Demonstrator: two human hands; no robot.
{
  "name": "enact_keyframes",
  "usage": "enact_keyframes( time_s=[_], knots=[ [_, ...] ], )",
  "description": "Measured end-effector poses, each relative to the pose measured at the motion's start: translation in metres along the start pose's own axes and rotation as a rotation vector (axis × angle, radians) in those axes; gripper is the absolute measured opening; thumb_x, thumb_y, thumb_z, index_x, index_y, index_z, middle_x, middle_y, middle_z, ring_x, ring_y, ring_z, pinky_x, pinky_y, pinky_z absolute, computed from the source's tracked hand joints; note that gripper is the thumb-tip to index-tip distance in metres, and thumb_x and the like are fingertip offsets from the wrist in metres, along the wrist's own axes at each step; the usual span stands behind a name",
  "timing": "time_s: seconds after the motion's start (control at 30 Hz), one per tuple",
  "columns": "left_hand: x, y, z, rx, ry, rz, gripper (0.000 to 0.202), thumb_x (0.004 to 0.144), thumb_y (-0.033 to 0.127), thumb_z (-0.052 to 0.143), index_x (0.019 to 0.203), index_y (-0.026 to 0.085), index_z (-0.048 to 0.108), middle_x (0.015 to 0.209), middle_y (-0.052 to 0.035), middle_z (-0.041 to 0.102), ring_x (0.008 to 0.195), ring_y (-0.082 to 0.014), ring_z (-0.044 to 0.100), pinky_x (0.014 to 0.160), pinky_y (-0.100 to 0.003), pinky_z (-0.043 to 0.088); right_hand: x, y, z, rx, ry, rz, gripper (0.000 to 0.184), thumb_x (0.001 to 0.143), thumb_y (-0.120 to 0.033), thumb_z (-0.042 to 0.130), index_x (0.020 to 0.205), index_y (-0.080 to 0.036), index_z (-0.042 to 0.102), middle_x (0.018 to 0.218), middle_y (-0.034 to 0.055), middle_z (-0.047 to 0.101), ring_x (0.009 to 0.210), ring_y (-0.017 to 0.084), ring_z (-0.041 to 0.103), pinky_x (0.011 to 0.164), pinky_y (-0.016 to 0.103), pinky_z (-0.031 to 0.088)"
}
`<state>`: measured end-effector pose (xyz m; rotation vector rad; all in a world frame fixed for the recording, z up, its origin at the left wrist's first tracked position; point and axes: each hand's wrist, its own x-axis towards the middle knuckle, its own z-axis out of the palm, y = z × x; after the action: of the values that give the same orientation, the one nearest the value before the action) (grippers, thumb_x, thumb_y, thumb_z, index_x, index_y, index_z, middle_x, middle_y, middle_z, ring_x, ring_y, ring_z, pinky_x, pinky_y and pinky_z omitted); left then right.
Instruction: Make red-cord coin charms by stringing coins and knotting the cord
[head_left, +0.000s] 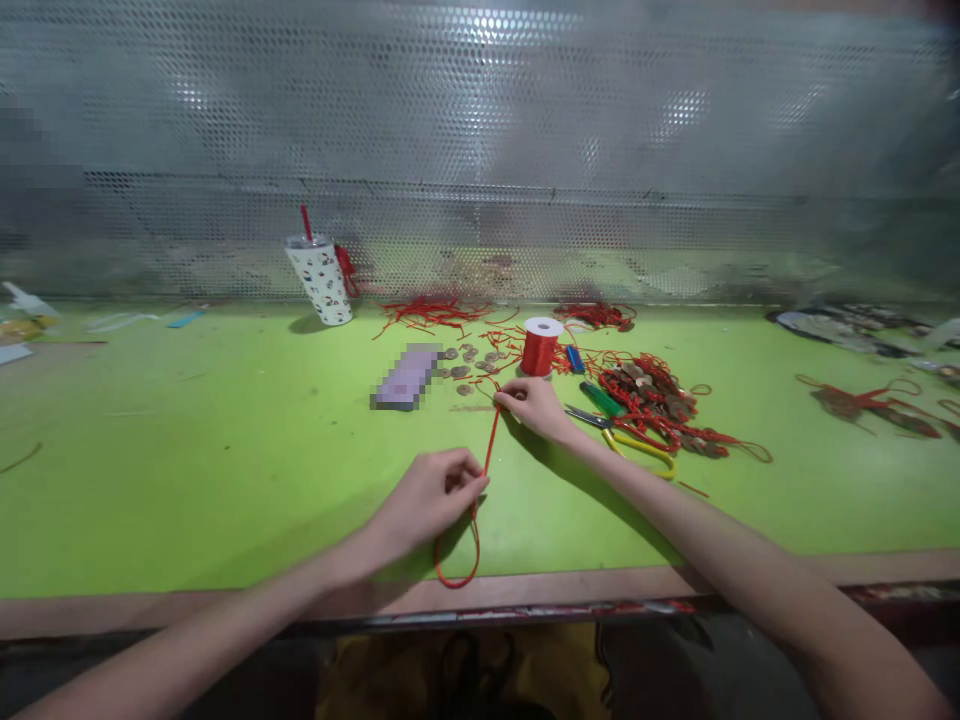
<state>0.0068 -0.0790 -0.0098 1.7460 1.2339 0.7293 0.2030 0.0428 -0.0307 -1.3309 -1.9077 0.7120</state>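
Note:
A red cord (492,440) runs taut between my two hands above the green tabletop. My left hand (431,498) pinches its lower part, and a loop of the cord hangs below those fingers near the table's front edge. Farther from me, my right hand (536,408) is closed on the cord's upper end. Just behind the right hand stands a spool of red thread (540,348). Several loose coins (465,390) lie to its left. Beside my right wrist are scissors (637,450) with red and yellow handles and a green tool (601,398).
A pile of coins strung on red cord (652,395) lies right of the spool. A blurred flat purple object (409,377) rests left of the coins. Behind stand a patterned cup (324,283) with a straw, red cord scraps (435,313) and a perforated metal panel (480,130).

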Motion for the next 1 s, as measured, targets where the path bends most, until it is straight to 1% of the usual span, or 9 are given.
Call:
enact_keyframes(
  time_s=[0.1, 0.2, 0.27, 0.37, 0.5, 0.63, 0.8, 0.87, 1.0],
  knots=[
    [-0.035, 0.005, -0.003, 0.375, 0.005, 0.149, 0.019, 0.094, 0.026, 0.053, 0.08, 0.019, 0.063, 0.064, -0.0011, 0.067, 0.054, -0.0144, 0.058, 0.054, -0.024, 0.038, 0.0, 0.002, 0.003, -0.019, 0.002, 0.008, 0.019, 0.087, -0.025, 0.065, 0.083, -0.013, 0.079, 0.085, 0.0095, 0.078, 0.074, 0.021, 0.066, 0.072, 0.03, 0.046],
    [-0.06, 0.004, -0.004, 0.725, -0.018, 0.315, 0.024, 0.099, 0.019, 0.043, 0.081, 0.019, 0.059, 0.064, -0.0019, 0.063, 0.051, -0.016, 0.055, 0.051, -0.027, 0.033, 0.001, 0.003, 0.005, -0.029, 0.007, 0.021, 0.018, 0.086, -0.026, 0.066, 0.084, -0.015, 0.079, 0.086, 0.0099, 0.078, 0.076, 0.021, 0.067, 0.073, 0.031, 0.046],
    [-0.071, -0.002, -0.002, 0.927, -0.019, 0.404, 0.021, 0.094, 0.01, 0.043, 0.083, 0.019, 0.058, 0.068, -0.004, 0.064, 0.053, -0.0189, 0.058, 0.051, -0.029, 0.033, 0.002, 0.004, 0.005, -0.036, 0.005, 0.028, 0.017, 0.086, -0.026, 0.066, 0.084, -0.015, 0.079, 0.086, 0.0096, 0.078, 0.076, 0.021, 0.066, 0.072, 0.031, 0.046],
    [-0.081, -0.011, 0.001, 1.108, -0.067, 0.456, 0.022, 0.082, 0.0, 0.048, 0.088, 0.019, 0.057, 0.074, -0.0053, 0.066, 0.057, -0.0222, 0.061, 0.052, -0.03, 0.037, 0.005, 0.003, 0.003, -0.037, -0.007, 0.044, 0.016, 0.085, -0.025, 0.067, 0.081, -0.015, 0.079, 0.083, 0.0094, 0.077, 0.073, 0.02, 0.065, 0.069, 0.03, 0.044],
    [-0.091, -0.016, 0.006, 1.163, -0.177, 0.54, 0.028, 0.076, -0.002, 0.055, 0.094, 0.019, 0.059, 0.076, -0.0053, 0.068, 0.061, -0.022, 0.062, 0.055, -0.031, 0.041, 0.012, 0.001, -0.003, 0.002, -0.074, 0.074, 0.017, 0.082, -0.023, 0.069, 0.069, -0.014, 0.076, 0.069, 0.0064, 0.073, 0.062, 0.017, 0.06, 0.061, 0.028, 0.042],
    [-0.093, -0.014, 0.006, 1.17, -0.221, 0.659, 0.022, 0.078, 0.002, 0.058, 0.093, 0.018, 0.061, 0.074, -0.0062, 0.069, 0.059, -0.0219, 0.059, 0.054, -0.032, 0.04, 0.021, -0.001, -0.009, 0.058, -0.157, 0.142, 0.021, 0.079, -0.026, 0.072, 0.061, -0.016, 0.074, 0.055, 0.0027, 0.066, 0.047, 0.013, 0.051, 0.051, 0.027, 0.039],
    [-0.082, -0.013, -0.003, 1.047, -0.289, 0.713, 0.02, 0.079, 0.002, 0.057, 0.086, 0.02, 0.06, 0.069, -0.0031, 0.068, 0.055, -0.0184, 0.055, 0.051, -0.032, 0.036, 0.027, -0.002, -0.011, 0.096, -0.184, 0.21, 0.023, 0.08, -0.027, 0.073, 0.06, -0.015, 0.075, 0.054, 0.0029, 0.065, 0.043, 0.011, 0.048, 0.047, 0.026, 0.037],
    [-0.077, -0.013, -0.007, 0.979, -0.324, 0.72, 0.02, 0.08, 0.003, 0.057, 0.086, 0.021, 0.059, 0.07, -0.0034, 0.069, 0.055, -0.0181, 0.054, 0.051, -0.032, 0.036, 0.027, -0.003, -0.01, 0.106, -0.18, 0.219, 0.026, 0.081, -0.029, 0.072, 0.06, -0.015, 0.075, 0.053, 0.0026, 0.064, 0.044, 0.011, 0.048, 0.047, 0.026, 0.037],
    [-0.074, -0.012, -0.011, 0.908, -0.342, 0.743, 0.018, 0.082, 0.006, 0.058, 0.088, 0.022, 0.06, 0.069, -0.0047, 0.069, 0.054, -0.0186, 0.053, 0.051, -0.034, 0.036, 0.028, -0.003, -0.008, 0.107, -0.164, 0.246, 0.028, 0.083, -0.031, 0.072, 0.062, -0.014, 0.076, 0.053, 0.0032, 0.064, 0.044, 0.01, 0.048, 0.047, 0.025, 0.037]
  ],
)
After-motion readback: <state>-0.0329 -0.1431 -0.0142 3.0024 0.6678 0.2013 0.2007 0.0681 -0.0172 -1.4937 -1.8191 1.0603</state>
